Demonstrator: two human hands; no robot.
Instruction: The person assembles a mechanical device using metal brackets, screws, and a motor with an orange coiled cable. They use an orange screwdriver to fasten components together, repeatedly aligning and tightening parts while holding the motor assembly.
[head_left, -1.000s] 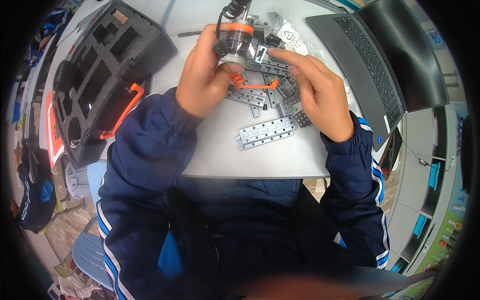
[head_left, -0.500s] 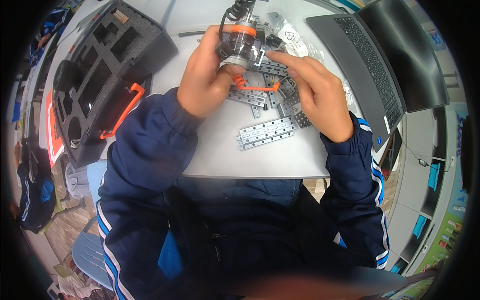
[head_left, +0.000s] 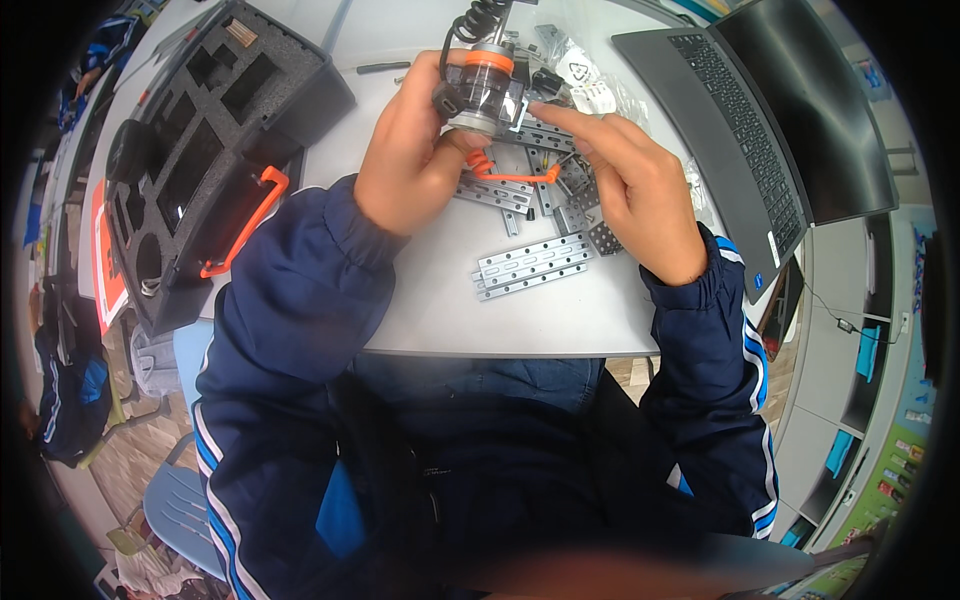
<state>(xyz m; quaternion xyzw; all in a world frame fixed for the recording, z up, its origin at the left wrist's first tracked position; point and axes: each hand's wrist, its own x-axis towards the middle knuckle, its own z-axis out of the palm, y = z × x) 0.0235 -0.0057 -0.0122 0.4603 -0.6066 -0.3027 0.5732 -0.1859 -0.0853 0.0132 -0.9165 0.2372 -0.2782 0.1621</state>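
Gripped in my left hand [head_left: 415,150] is a cylindrical device [head_left: 488,95] with a clear body, an orange ring and a pale base. A black coiled cable [head_left: 480,20] shows at its top. My right hand [head_left: 640,190] has its index finger stretched out, the tip at a small pale bracket [head_left: 521,114] on the device's right side. Its thumb stands apart from the index finger, and I see nothing held in that hand. Under the device, an orange coiled cable [head_left: 515,178] lies over grey perforated metal beams [head_left: 500,192].
More metal beams [head_left: 532,265] lie nearer me on the white table [head_left: 450,310]. At left is an open black case [head_left: 280,110] with foam cutouts and an orange handle [head_left: 250,225]. A laptop [head_left: 725,130] stands at right, beside clear plastic bags [head_left: 620,90].
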